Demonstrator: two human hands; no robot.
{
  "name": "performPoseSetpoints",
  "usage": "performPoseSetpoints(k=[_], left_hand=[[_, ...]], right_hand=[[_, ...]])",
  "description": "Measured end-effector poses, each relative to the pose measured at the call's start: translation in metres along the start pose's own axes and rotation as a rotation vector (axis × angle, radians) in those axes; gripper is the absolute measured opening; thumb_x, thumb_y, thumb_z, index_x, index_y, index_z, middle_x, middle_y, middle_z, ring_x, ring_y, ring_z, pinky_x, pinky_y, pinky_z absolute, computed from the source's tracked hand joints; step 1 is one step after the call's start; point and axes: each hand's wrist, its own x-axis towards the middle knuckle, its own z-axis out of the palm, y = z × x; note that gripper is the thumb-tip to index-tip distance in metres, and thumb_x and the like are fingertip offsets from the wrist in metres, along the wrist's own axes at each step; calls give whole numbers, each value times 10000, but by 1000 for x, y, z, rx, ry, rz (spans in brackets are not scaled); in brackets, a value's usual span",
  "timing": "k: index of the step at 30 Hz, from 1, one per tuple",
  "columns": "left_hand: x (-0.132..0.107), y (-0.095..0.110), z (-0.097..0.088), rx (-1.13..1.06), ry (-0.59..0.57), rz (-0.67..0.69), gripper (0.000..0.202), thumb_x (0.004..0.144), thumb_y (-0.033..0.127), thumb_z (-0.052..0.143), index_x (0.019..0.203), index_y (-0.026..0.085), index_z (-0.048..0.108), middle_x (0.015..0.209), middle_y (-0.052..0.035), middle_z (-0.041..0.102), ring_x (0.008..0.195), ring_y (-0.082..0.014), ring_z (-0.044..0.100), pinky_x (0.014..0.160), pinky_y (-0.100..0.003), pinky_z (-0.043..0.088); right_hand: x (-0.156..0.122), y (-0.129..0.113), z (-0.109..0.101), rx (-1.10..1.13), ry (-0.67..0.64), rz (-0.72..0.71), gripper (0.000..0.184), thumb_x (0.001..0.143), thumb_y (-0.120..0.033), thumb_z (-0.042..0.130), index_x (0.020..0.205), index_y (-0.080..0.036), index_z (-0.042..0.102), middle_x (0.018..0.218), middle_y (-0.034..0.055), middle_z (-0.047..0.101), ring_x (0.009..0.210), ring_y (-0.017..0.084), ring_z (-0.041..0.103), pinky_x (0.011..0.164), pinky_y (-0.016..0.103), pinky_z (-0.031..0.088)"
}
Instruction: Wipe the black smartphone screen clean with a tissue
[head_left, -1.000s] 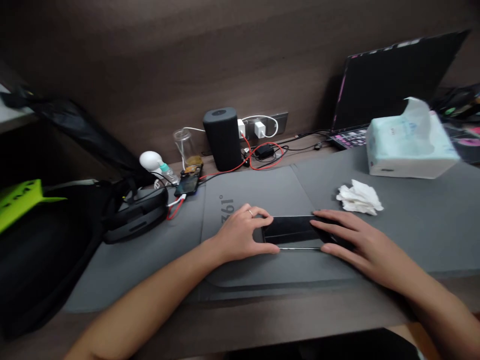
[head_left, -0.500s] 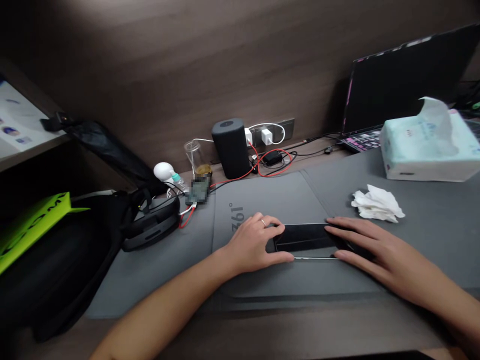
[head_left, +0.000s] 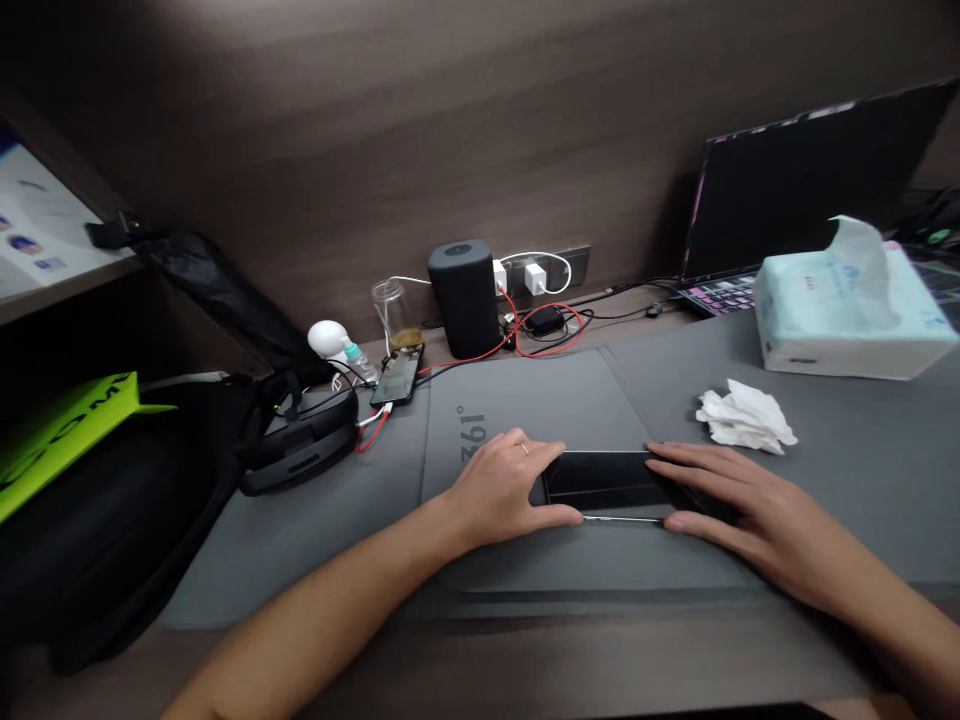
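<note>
A black smartphone point(head_left: 606, 480) lies flat, screen dark, on a grey mat point(head_left: 540, 400) marked "361°". My left hand point(head_left: 504, 484) grips its left end, thumb along the near edge and fingers curled over the far edge. My right hand point(head_left: 731, 495) grips the right end the same way, fingers laid across it. A ring shows on a finger of the left hand.
A crumpled tissue point(head_left: 742, 417) and a tissue box point(head_left: 844, 315) lie right of the phone, a laptop point(head_left: 810, 205) behind. At the back stand a black speaker point(head_left: 465, 298), a glass point(head_left: 390, 312), chargers with red cable point(head_left: 544, 322) and another phone point(head_left: 397, 378). A black bag point(head_left: 112, 510) fills the left.
Both hands keep their hold on the phone; only the camera view has shifted slightly, sliding the scene a little right and down.
</note>
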Motion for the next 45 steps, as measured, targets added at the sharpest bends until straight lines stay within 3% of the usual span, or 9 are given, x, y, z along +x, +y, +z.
performPoseSetpoints(k=[7, 15, 21, 29, 37, 45], left_hand=[[1, 2, -2, 87, -50, 39, 554, 884, 650, 567, 1168, 177, 618, 1111, -57, 720, 879, -229, 601, 824, -363, 485], [1, 3, -2, 157, -64, 86, 508, 947, 626, 473, 1119, 172, 619, 1196, -75, 684, 905, -223, 600, 815, -356, 473], [1, 2, -4, 130, -79, 74, 545, 908, 659, 516, 1138, 175, 610, 1134, -80, 693, 887, -222, 596, 820, -361, 476], [1, 4, -4, 146, -72, 85, 486, 955, 613, 470, 1106, 173, 611, 1135, -71, 690, 882, -212, 592, 811, -343, 471], [2, 6, -8, 106, -90, 45, 466, 927, 623, 516, 1053, 183, 603, 965, -43, 692, 832, -200, 573, 796, -335, 465], [3, 5, -7, 102, -66, 63, 464, 922, 615, 531, 1049, 176, 609, 979, -36, 697, 800, -196, 552, 796, -326, 464]], right_hand=[[-2, 4, 2, -15, -6, -19, 496, 842, -553, 639, 1285, -331, 652, 1383, 67, 606, 1211, 350, 599, 968, 590, 522], [1, -4, -4, -22, -16, 4, 466, 865, -581, 582, 1252, -340, 681, 1358, 61, 626, 1202, 360, 609, 972, 575, 524], [0, -5, -5, -54, -28, 1, 487, 879, -594, 548, 1270, -330, 670, 1363, 67, 621, 1216, 351, 602, 986, 548, 517], [1, -7, -6, -45, -9, 19, 496, 892, -612, 506, 1223, -301, 707, 1325, 83, 646, 1185, 346, 624, 972, 537, 528], [0, -6, -3, -36, 10, 22, 474, 881, -603, 535, 1216, -316, 710, 1336, 77, 642, 1180, 353, 626, 968, 543, 533], [-1, -5, -3, -39, 8, 30, 482, 877, -602, 539, 1217, -306, 711, 1345, 85, 635, 1183, 348, 623, 989, 544, 515]])
